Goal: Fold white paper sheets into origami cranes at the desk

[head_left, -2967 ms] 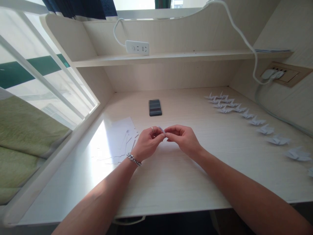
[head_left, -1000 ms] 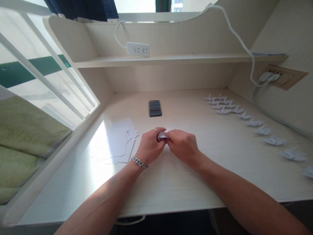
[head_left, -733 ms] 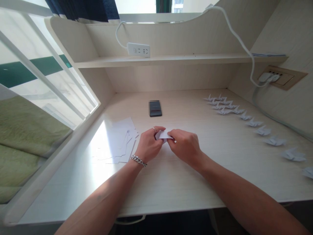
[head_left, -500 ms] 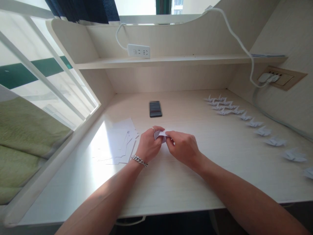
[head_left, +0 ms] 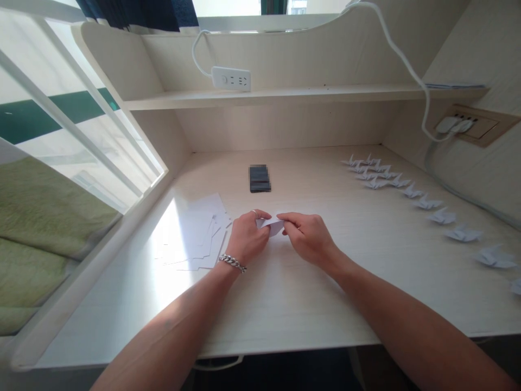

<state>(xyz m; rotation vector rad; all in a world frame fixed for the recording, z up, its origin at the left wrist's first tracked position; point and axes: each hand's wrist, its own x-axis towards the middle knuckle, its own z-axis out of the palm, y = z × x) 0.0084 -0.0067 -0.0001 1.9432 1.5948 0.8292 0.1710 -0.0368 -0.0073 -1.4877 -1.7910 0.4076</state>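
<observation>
Between my hands, just above the desk, is a small folded piece of white paper [head_left: 276,228]. My left hand [head_left: 248,234], with a ring and a chain bracelet [head_left: 232,263], is closed on the paper's left side, thumb and fingers pinching it. On the other side, my right hand [head_left: 311,234] pinches the paper's right corner between thumb and forefinger. Part of the paper is hidden behind the left fingers. Loose white paper sheets [head_left: 199,231] lie spread to the left of my left hand, partly in bright sunlight.
Several white paper cranes [head_left: 442,216] stand in a line along the desk's right side. A dark phone-like object [head_left: 259,179], pixelated, lies beyond my hands. A power strip [head_left: 231,79] sits on the shelf [head_left: 293,96]. A white cable [head_left: 401,51] runs to the wall socket [head_left: 482,126].
My right hand has shifted slightly away from the left, its fingers now at the paper's right corner. More of the folded paper shows between the hands. The view has tilted slightly.
</observation>
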